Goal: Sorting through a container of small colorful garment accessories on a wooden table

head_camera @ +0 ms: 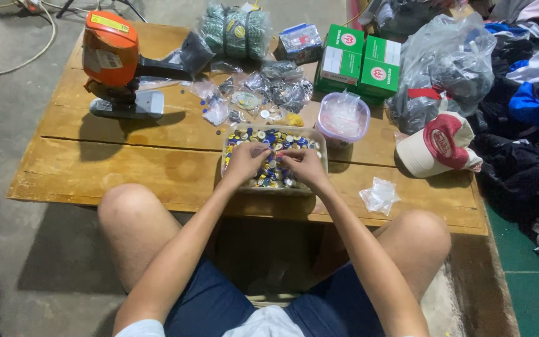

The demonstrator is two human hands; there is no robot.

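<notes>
A clear plastic tray [319,143] full of small colourful buttons [272,175] sits on a low wooden table [126,168]. Both my hands are inside it. My left hand [244,161] rests on the buttons with its fingers curled, pinching at something small. Close beside it, fingertips nearly touching the left, my right hand [305,167] also pinches among the buttons. What sits between the fingertips is too small to make out.
An orange and grey machine [116,62] stands at the table's back left. Small plastic bags [263,87], green boxes [357,59], a round lidded tub [342,117], a red and white cap [441,145] and a crumpled clear bag [379,195] surround the tray. Clothes are piled at right.
</notes>
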